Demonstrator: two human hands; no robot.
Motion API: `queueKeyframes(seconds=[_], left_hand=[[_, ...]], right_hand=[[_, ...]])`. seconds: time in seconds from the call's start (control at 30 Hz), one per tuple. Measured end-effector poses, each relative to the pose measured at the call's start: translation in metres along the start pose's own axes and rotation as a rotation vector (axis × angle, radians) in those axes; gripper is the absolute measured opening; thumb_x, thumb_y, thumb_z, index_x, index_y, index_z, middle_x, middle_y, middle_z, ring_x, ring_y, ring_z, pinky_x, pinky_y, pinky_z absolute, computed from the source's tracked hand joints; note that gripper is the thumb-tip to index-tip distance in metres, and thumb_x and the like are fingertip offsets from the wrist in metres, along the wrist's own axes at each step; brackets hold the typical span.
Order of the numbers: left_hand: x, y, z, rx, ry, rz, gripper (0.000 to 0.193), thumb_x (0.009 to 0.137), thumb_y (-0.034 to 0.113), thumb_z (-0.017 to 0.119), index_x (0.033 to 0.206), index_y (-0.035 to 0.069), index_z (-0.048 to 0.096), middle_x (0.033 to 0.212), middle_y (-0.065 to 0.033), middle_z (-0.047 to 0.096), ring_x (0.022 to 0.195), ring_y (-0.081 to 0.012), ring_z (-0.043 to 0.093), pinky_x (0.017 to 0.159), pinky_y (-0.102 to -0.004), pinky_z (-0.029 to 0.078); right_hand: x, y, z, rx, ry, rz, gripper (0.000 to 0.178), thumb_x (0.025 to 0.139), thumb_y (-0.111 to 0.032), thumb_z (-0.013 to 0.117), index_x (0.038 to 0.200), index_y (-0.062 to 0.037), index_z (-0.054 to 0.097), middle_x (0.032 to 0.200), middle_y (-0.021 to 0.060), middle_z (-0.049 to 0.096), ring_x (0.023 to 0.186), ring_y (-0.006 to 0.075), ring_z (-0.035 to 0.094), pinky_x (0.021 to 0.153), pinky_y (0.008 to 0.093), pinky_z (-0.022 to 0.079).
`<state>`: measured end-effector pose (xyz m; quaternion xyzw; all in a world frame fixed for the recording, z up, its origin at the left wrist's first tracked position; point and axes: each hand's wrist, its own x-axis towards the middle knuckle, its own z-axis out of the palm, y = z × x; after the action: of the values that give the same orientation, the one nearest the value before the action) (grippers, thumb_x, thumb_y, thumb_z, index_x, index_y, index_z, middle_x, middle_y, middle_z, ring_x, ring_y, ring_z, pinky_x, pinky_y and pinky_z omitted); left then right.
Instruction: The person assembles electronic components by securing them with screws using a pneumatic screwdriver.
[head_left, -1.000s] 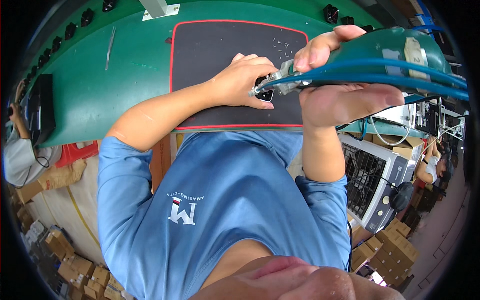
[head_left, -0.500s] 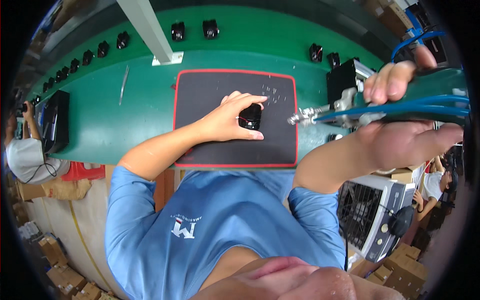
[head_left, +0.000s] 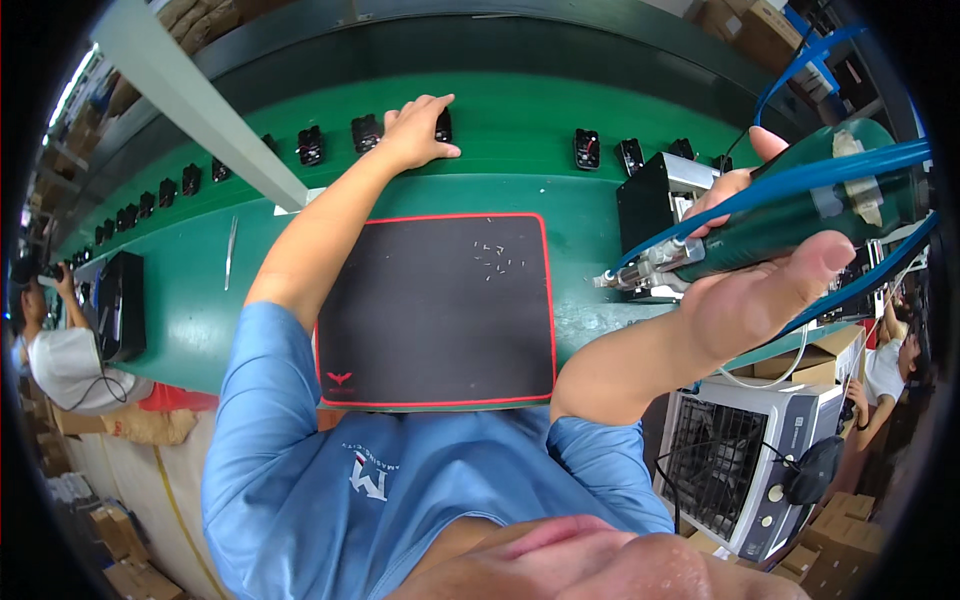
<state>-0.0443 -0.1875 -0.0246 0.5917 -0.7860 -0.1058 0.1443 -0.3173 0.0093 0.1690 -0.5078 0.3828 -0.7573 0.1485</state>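
My left hand (head_left: 418,132) reaches over the far green strip, with fingers and thumb around a small black part (head_left: 444,125). Much of that part is hidden by the hand. On the right, my right hand (head_left: 745,285) holds a green pneumatic hand tool (head_left: 770,230) with a metal head and blue air hoses. Its fingers come over the tool's far side, and the tip points left, above the table. Between my arms lies a black mat (head_left: 435,320) with a red border; a few small white scraps (head_left: 495,258) are scattered on it.
Several black parts (head_left: 310,146) stand in a row along the green strip. A grey post (head_left: 210,110) rises at the left. Beside the tool is a black-and-silver box (head_left: 655,200). A fan unit (head_left: 740,460) stands lower right; another person (head_left: 75,365) sits far left.
My left hand has carried the black part from the mat to the far green strip. My right hand still holds the tool, tilted differently. The view has shifted.
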Motion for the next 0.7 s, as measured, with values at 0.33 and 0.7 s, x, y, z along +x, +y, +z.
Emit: queueKeyframes(seconds=[0.33, 0.7], left_hand=[[0.037, 0.126, 0.053, -0.132, 0.06, 0.47, 0.09, 0.077, 0.06, 0.078, 0.153, 0.026, 0.046, 0.155, -0.0193, 0.038, 0.144, -0.0379, 0.036, 0.114, -0.0571, 0.027], [0.034, 0.127, 0.057, -0.462, 0.167, 0.33, 0.095, 0.068, 0.048, 0.089, 0.143, 0.005, 0.051, 0.131, -0.0157, 0.062, 0.125, -0.0274, 0.056, 0.108, -0.0484, 0.035]], right_hand=[[0.013, 0.016, -0.018, 0.063, -0.079, 0.016, 0.1, 0.093, -0.081, 0.036, 0.119, 0.0131, 0.059, 0.063, 0.0115, 0.058, 0.048, 0.0146, 0.054, 0.043, 0.0253, 0.045], [0.003, 0.008, -0.006, 0.115, -0.064, 0.013, 0.098, 0.095, -0.079, 0.037, 0.115, 0.0146, 0.059, 0.064, 0.0135, 0.059, 0.049, 0.0163, 0.055, 0.042, 0.0269, 0.044]])
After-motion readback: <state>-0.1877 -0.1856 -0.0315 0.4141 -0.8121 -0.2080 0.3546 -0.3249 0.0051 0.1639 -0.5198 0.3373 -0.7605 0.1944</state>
